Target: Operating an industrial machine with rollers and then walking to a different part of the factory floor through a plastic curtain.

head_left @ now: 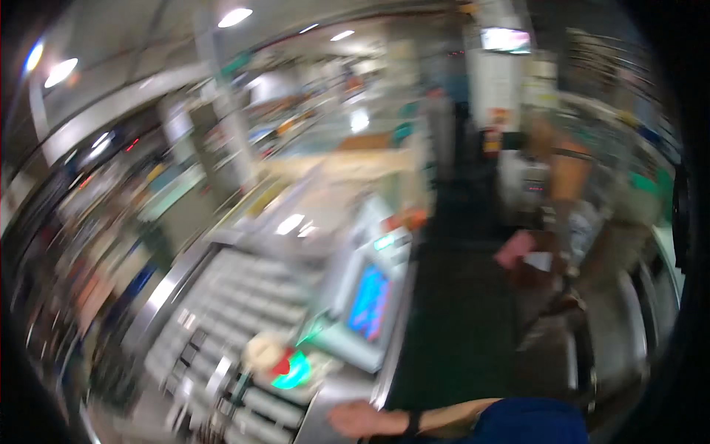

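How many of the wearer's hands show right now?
1: the right hand, near the picture's lower edge, below the blue-lit screen. The left hand is not in view.

One hand (359, 420), one dark wristband (413, 423), one blue-lit screen (368, 302), perhaps one pink item (514, 249) (it is blurred).

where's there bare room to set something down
Despite blur, the rollers look bare between the metal rail and screen unit, as does the metal strip beside the right hand. It's crowded around the green light.
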{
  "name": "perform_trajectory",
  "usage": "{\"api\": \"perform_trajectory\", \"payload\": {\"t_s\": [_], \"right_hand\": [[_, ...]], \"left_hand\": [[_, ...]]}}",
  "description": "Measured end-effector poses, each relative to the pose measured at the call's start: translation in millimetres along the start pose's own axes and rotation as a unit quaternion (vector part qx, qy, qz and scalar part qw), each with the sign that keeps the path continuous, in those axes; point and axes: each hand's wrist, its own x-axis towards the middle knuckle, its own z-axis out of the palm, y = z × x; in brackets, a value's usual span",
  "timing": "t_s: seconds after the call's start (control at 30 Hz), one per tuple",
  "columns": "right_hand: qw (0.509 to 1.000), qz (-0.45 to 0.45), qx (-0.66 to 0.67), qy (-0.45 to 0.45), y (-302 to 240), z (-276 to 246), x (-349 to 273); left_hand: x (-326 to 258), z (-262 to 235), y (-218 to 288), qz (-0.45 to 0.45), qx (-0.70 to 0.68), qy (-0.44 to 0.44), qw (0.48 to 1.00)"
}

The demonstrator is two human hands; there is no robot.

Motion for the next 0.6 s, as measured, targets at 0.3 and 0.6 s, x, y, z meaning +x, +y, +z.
{"api": "perform_trajectory", "payload": {"t_s": [0.3, 0.6], "right_hand": [[0.989, 0.086, 0.116, -0.012, -21.6, -40.7, 24.2], [0.986, 0.104, 0.121, -0.038, -24.1, -40.9, 26.9]], "left_hand": [[-35.8, -64.1, -56.9, -0.214, -0.020, 0.085, 0.973], [-25.6, -63.8, -6.4, -0.234, -0.047, 0.142, 0.961]]}}
